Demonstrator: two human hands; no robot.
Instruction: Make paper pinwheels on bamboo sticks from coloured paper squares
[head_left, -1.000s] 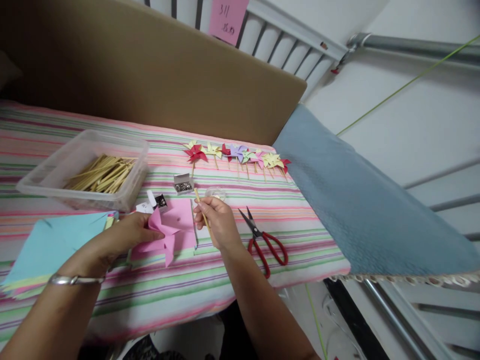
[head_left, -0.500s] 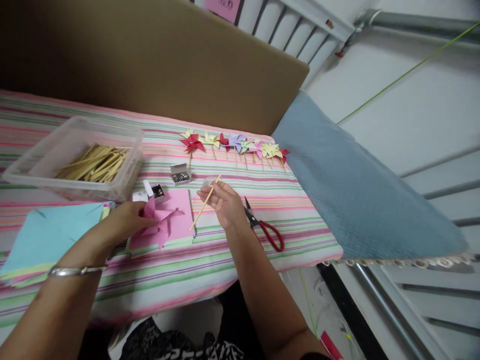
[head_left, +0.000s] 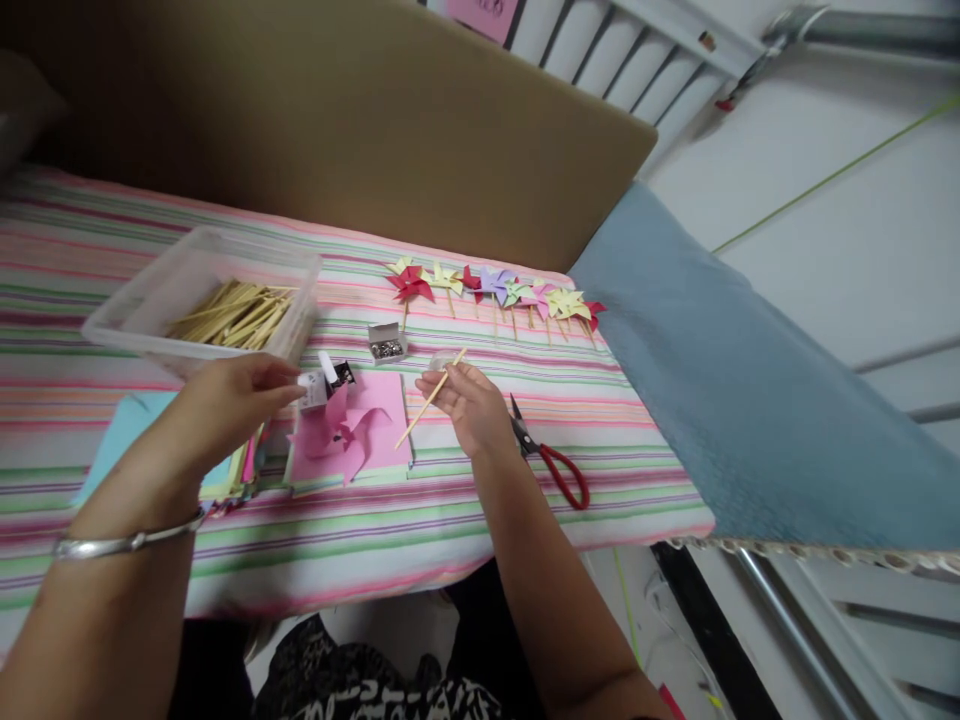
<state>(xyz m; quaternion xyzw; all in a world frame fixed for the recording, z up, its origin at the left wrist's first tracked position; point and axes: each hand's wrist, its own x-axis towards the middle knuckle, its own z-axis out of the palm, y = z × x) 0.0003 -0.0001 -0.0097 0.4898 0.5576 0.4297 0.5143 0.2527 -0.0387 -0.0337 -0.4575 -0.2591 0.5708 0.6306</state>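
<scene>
My left hand (head_left: 225, 405) holds nothing, its thumb and fingers apart. Its fingertips are beside a small white box (head_left: 313, 391) whose open drawer shows dark pins. Just right of that hand, a folded pink paper pinwheel (head_left: 339, 432) lies on a stack of pink paper square sheets (head_left: 390, 405). A thin wooden stick (head_left: 420, 415) slants down from my right hand (head_left: 476, 405), pinched between thumb and fingers. Partly behind that hand is a small clear plastic piece (head_left: 442, 362). Another small open box (head_left: 387, 345) contains shiny metal pins.
A clear plastic bin (head_left: 112, 325) holds many wooden sticks (head_left: 240, 315). Light blue paper (head_left: 131, 430) lies under my left forearm. Red-handled scissors (head_left: 564, 478) rest right of my right hand. Finished pinwheels (head_left: 495, 285) line the back, before a brown board (head_left: 337, 130).
My left hand has let go of the pink pinwheel and moved back and left of it, beside the white box. My right hand keeps its stick. The whole view has shifted slightly.
</scene>
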